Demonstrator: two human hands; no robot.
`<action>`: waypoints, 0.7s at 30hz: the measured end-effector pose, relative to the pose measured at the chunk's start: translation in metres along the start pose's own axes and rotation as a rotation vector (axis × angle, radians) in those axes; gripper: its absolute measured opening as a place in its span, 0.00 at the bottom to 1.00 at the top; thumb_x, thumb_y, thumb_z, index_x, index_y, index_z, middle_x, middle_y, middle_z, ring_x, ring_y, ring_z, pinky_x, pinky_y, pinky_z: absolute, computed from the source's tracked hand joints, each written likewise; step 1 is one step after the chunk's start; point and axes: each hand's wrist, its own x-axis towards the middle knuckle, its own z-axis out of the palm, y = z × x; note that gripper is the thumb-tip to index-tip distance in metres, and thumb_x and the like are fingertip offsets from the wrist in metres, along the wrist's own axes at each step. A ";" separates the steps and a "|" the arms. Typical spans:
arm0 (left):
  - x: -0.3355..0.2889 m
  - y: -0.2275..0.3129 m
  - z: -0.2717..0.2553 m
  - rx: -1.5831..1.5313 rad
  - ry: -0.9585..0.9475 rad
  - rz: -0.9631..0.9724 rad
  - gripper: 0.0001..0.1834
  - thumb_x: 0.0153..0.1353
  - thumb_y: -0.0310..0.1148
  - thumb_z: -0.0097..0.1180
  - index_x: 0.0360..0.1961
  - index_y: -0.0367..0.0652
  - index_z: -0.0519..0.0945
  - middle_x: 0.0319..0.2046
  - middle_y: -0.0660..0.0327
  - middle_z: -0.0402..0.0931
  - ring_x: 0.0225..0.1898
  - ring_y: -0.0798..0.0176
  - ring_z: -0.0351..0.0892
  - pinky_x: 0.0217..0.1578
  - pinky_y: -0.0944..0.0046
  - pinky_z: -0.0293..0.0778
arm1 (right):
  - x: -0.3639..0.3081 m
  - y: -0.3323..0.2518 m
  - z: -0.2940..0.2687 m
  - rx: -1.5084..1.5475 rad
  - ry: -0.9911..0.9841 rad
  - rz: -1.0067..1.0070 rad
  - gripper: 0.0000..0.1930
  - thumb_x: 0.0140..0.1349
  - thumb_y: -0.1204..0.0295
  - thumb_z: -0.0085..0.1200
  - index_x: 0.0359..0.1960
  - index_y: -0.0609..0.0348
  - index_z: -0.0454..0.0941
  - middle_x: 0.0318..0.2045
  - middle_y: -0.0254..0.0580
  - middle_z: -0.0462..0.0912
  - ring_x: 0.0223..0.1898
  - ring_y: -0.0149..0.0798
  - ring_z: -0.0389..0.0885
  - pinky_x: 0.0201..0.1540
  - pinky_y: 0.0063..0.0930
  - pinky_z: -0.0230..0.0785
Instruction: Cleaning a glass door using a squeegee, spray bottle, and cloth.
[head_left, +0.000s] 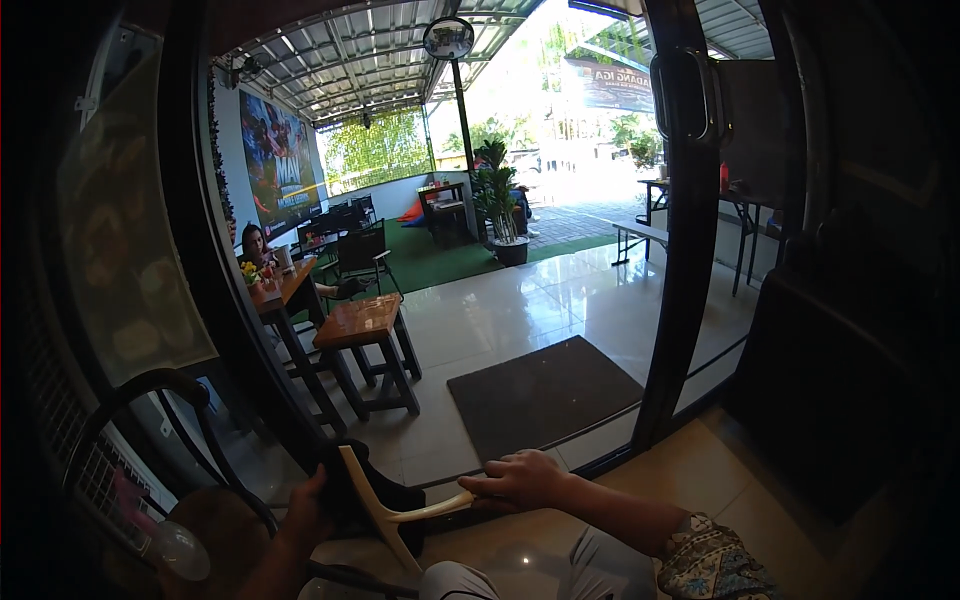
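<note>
My right hand is closed round the end of the handle of a cream T-shaped squeegee. Its long blade slants from upper left to lower right, in front of my left hand. Dim in the shadow, my left hand is closed on a black cloth, which hangs behind the blade. Most of its fingers are hidden by the dark. At the lower left is a clear spray bottle with a pink trigger head, near a chair with a curved black frame.
Ahead, a dark-framed glass door borders the doorway. Beyond it lie a brown mat, a wooden stool and a wooden table with a seated person. Farther off stand a potted plant and a bench. A dark bulky seat is at right.
</note>
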 end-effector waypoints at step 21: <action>-0.005 -0.022 0.013 -0.006 -0.055 -0.115 0.29 0.60 0.46 0.42 0.54 0.33 0.61 0.47 0.52 0.68 0.49 0.54 0.69 0.52 0.56 0.64 | -0.042 0.188 -0.106 -0.050 1.015 1.061 0.17 0.60 0.60 0.45 0.45 0.58 0.71 0.26 0.44 0.80 0.31 0.38 0.80 0.32 0.27 0.69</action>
